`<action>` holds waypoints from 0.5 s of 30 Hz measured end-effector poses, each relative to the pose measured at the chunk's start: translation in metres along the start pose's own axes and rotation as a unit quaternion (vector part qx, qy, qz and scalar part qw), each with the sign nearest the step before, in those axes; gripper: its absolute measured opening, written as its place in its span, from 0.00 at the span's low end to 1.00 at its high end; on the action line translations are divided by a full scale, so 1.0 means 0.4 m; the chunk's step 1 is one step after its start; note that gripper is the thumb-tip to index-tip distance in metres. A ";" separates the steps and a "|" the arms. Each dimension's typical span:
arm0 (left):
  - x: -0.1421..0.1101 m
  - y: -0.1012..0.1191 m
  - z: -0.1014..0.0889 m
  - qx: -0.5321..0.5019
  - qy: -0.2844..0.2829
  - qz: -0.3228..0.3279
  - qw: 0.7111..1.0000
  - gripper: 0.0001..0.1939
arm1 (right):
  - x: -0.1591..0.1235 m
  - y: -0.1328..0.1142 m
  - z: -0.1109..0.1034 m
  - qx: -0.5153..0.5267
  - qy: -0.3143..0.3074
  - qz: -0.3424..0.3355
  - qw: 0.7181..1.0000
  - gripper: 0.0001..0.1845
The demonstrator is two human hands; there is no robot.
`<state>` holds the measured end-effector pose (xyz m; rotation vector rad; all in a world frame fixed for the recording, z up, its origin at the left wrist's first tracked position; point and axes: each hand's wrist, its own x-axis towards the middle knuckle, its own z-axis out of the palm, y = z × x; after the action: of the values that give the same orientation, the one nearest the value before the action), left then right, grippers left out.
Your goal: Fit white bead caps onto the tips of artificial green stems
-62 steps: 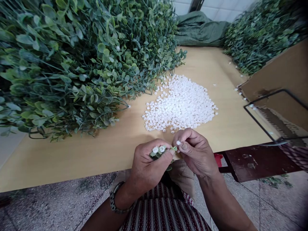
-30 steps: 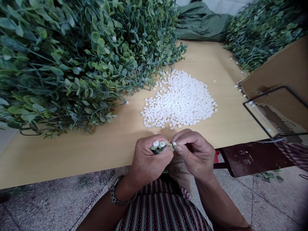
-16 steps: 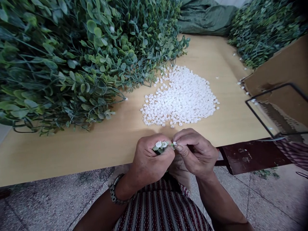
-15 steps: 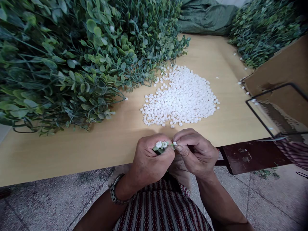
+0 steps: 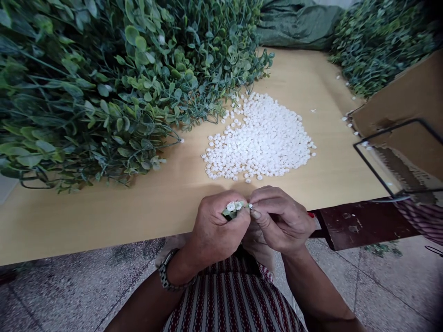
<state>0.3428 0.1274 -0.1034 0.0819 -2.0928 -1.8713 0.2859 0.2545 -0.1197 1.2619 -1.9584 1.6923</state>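
My left hand (image 5: 219, 226) is closed around a green artificial sprig with small white flowers (image 5: 234, 206) showing between thumb and forefinger. The rest of the sprig is hidden in the fist. Close against it, my right hand (image 5: 282, 219) pinches a tiny white flower (image 5: 250, 206) at the tip of a sprig stem, between thumb and forefinger. Both hands are just over the table's front edge. Beyond them lies a heap of small white flower pieces (image 5: 263, 138) on the tan tabletop (image 5: 166, 203).
A large mass of artificial greenery (image 5: 121, 83) covers the table's left side. More greenery (image 5: 384, 41) stands at the back right, beside a dark green cloth sack (image 5: 297, 25). A cardboard box (image 5: 404, 101) and a black wire frame (image 5: 372, 166) are at the right. Below is a dark red bench (image 5: 367, 226).
The white flowers in my left hand have shifted slightly to the right. My right fingertips have moved a little, and the white flower at them sits closer to my left thumb.
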 end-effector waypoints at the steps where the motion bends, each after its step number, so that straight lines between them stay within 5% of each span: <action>1: -0.002 0.003 -0.001 0.003 -0.003 0.015 1.000 0.10 | -0.001 -0.001 -0.005 0.004 -0.001 0.001 1.000 0.12; 7: -0.048 0.027 -0.005 0.005 -0.038 0.197 0.980 0.10 | -0.006 -0.002 -0.061 0.017 0.065 0.042 0.997 0.11; 12: -0.103 -0.004 -0.019 0.073 -0.238 0.272 0.930 0.09 | 0.032 -0.004 -0.025 -0.123 -0.171 -0.038 0.977 0.10; 15: -0.119 -0.070 -0.019 0.166 -0.331 0.151 0.917 0.09 | 0.061 -0.001 0.021 -0.198 -0.264 -0.117 0.937 0.10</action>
<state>0.3849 0.1289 -0.1400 -0.8595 -2.6399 -1.4560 0.2747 0.2365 -0.1051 1.8159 -2.1621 0.8339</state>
